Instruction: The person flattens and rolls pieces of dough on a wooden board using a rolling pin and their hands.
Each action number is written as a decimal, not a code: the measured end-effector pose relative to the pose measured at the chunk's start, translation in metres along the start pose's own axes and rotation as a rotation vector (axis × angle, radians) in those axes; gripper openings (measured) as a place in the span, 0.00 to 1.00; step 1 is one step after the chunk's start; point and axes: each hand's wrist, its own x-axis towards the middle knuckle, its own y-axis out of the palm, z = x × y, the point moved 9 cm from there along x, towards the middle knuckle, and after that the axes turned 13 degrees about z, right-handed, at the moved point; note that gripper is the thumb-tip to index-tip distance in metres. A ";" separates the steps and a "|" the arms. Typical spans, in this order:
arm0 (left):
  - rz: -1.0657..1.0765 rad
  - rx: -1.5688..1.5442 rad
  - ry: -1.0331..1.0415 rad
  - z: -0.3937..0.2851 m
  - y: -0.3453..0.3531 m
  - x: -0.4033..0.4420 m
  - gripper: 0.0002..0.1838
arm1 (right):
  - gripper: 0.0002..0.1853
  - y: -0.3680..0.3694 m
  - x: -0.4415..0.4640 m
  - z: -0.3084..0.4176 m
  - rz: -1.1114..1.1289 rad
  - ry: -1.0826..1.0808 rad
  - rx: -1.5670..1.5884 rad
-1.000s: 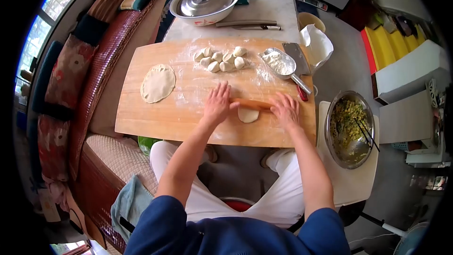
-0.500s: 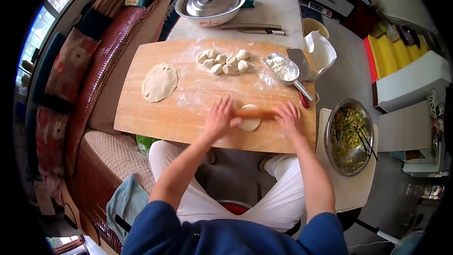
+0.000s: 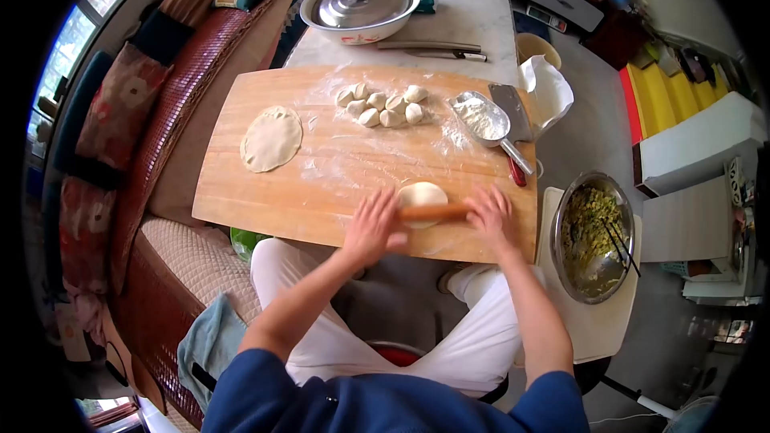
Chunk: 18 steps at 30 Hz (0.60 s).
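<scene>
Dough (image 3: 423, 196) lies as a small round on the floured wooden board (image 3: 321, 192), under the rolling pin (image 3: 435, 212). The left hand (image 3: 373, 227) and right hand (image 3: 491, 220) are at opposite ends of the pin; each grip looks pressed on it, though blur seems to hide the fingers' exact closure. Cut pieces (image 3: 391, 110) sit beyond, near the flour scoop (image 3: 484, 120).

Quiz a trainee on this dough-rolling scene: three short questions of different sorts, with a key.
1. True or false: the left hand and right hand are at opposite ends of the rolling pin.
2. What does the metal scoop hold?
3. Fill in: the bowl of chopped filling stands to the ____ of the wooden board.

Key: 1. true; 2. white powder; 3. right
</scene>
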 end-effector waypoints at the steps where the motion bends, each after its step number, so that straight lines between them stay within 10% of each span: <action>1: 0.054 -0.034 0.014 -0.011 0.004 -0.022 0.54 | 0.16 -0.001 -0.005 0.005 0.014 0.005 -0.029; 8: -0.195 -0.113 -0.207 0.066 -0.030 0.061 0.46 | 0.16 -0.012 0.057 0.012 -0.009 0.041 -0.083; 18: -0.004 -0.056 -0.064 0.036 0.004 0.003 0.48 | 0.23 -0.013 0.001 0.042 -0.013 0.010 -0.150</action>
